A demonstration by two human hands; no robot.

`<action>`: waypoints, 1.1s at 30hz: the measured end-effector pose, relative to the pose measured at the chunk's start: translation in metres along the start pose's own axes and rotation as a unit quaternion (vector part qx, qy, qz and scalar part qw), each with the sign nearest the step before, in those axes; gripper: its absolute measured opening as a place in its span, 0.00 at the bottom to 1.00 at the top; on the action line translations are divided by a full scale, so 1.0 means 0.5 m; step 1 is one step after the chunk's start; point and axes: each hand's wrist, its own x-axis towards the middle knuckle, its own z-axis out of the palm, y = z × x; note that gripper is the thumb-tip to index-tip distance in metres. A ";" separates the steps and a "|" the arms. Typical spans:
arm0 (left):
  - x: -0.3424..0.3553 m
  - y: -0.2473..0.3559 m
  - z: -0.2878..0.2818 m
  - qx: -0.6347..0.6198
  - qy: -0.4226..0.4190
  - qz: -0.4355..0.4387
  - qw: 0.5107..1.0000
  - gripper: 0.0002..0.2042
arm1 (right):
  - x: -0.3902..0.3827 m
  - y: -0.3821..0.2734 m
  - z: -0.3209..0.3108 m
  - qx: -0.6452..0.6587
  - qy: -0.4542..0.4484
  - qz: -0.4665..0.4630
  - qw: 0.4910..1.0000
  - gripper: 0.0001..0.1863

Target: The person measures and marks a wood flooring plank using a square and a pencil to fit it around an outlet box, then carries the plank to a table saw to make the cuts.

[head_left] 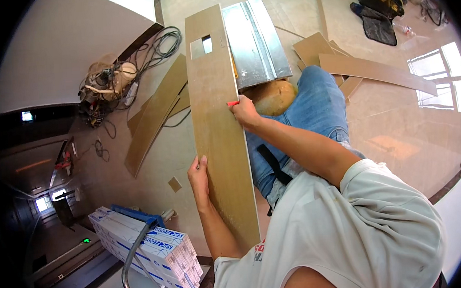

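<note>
A long wood-look floor plank [216, 129] lies lengthwise in front of me, with a rectangular cutout near its far end. My left hand [198, 175] is closed on the plank's left edge, thumb on top and fingers partly hidden beneath. At the right edge my right hand [246, 113] is closed around a small red tool [233, 103], whose tip rests at the plank's surface. Most of that tool is hidden in the fingers, so its kind cannot be made out. Beside the plank's far half stands a silver metal-topped bench [258, 43].
A tan rounded object [272, 97] sits between the bench and my knee. Loose planks lie left [157, 122] and right [377, 69]. Coiled cable [165, 44] and tangled gear [109, 80] are at left. Stacked cartons [147, 246] stand lower left; a black bag [377, 24] lies far right.
</note>
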 end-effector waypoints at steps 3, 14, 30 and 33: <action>0.001 0.001 0.009 -0.002 -0.009 -0.001 1.000 0.22 | 0.009 0.008 -0.004 -0.008 0.016 0.003 1.000 0.13; -0.003 0.000 0.014 0.012 0.012 -0.004 1.000 0.22 | -0.007 -0.008 -0.001 0.003 0.022 0.010 1.000 0.12; -0.002 -0.016 0.010 -0.011 -0.021 0.001 1.000 0.22 | 0.002 0.011 -0.002 0.006 0.020 0.015 1.000 0.13; -0.010 0.002 0.019 -0.008 -0.023 -0.012 1.000 0.22 | 0.005 0.015 -0.006 -0.016 0.045 -0.010 0.999 0.13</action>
